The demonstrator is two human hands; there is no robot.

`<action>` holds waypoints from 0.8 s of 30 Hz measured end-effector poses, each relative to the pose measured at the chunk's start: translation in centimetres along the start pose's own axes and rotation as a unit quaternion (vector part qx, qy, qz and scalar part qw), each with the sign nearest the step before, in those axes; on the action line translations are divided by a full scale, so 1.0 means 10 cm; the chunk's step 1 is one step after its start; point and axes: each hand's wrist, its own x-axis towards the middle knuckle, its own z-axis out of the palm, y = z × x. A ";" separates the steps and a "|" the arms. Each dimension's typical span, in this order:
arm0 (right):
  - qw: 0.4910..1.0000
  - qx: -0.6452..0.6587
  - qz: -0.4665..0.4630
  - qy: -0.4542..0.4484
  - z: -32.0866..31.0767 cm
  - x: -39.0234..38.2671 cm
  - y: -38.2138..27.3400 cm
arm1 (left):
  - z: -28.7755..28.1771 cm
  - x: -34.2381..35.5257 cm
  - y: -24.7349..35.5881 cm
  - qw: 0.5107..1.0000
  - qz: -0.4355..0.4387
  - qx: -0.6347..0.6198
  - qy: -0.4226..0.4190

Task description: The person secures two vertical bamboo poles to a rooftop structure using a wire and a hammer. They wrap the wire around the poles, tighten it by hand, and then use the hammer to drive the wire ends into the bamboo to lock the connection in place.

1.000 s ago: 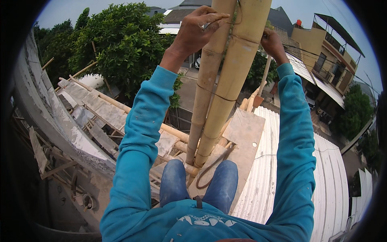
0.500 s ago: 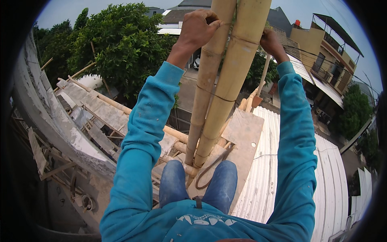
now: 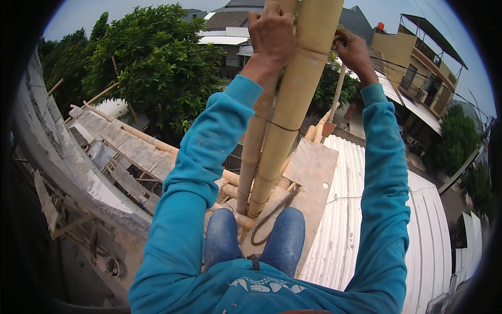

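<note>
Two tall bamboo poles stand side by side in front of me, a thicker one (image 3: 300, 83) on the right and a thinner one (image 3: 253, 144) on the left. My left hand (image 3: 273, 37) is closed against the upper part of the thinner pole, its back toward me; whatever its fingers grip is hidden. At the right edge of the thicker pole, my right hand (image 3: 353, 52) has its fingers curled and pressed together, and what they hold is too small to make out. Lower down, a dark wire tie (image 3: 282, 127) wraps around both poles.
Boards (image 3: 312, 166) lie by my knees, with a curved dark strap (image 3: 261, 224) on them. White corrugated roofing (image 3: 334, 230) slopes away on the right. Horizontal bamboo (image 3: 130, 125) and planks extend left, beside a rough concrete edge (image 3: 99, 183). Trees and houses stand beyond.
My left hand has moved right and turned, from a pinch beside the thinner pole to a closed grip in front of it. The right hand stays by the thicker pole, its fingers showing more.
</note>
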 end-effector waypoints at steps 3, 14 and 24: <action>0.999 0.039 0.007 0.032 -0.10 -0.09 -0.04 | -0.05 -0.11 0.12 0.933 0.102 -0.077 0.336; 0.994 -0.052 -0.059 0.074 -0.18 -0.13 -0.14 | 0.09 -0.15 -0.07 0.910 0.143 -0.212 0.326; 0.995 -0.030 -0.038 0.083 -0.32 -0.17 -0.23 | -0.16 -0.21 0.11 0.645 -0.005 -0.759 0.085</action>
